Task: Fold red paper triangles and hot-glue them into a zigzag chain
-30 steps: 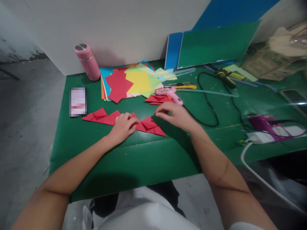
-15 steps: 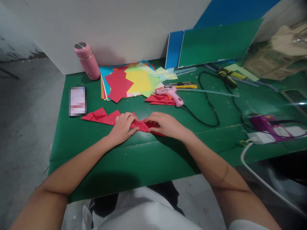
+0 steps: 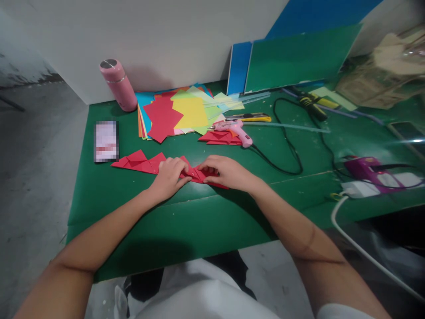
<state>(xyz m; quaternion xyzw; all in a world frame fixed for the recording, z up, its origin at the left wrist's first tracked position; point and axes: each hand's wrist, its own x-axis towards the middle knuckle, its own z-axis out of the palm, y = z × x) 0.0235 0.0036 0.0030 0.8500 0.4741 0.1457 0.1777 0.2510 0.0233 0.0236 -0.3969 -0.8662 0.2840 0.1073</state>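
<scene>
The left hand (image 3: 170,175) lies on the green table cover (image 3: 172,226) with its fingers bent and close together, the knuckles up, pressing down on the red folded paper (image 3: 196,173), which sits near the middle of the table just in front of the person. From this angle I cannot tell whether that hand pinches the paper or only holds it flat. The right hand (image 3: 226,173) meets it from the other side: its fingertips and thumb are drawn together on the right part of the same red piece, and it seems to be clamped on the edge, though the paper under the fingers is mostly hidden. The two hands are just beside each other, with only a small strip of red showing between them. The piece continues to the left as a row of red triangles (image 3: 137,161) lying flat on the cover. Beyond the row, to the left, a phone (image 3: 106,141) lies face up, and behind it a pink bottle (image 3: 118,85) stands upright near the white wall. A loose stack of coloured paper sheets (image 3: 181,111) is spread beside the bottle, red and yellow on top. Just right of the stack a pink glue gun (image 3: 235,131) rests on a few more red folded pieces (image 3: 217,138), with a yellow knife (image 3: 249,118) behind it. A black cord (image 3: 289,156) loops across the cover to the right, where a purple tool (image 3: 364,169) lies. A green board (image 3: 299,57) leans against the wall at the back.
</scene>
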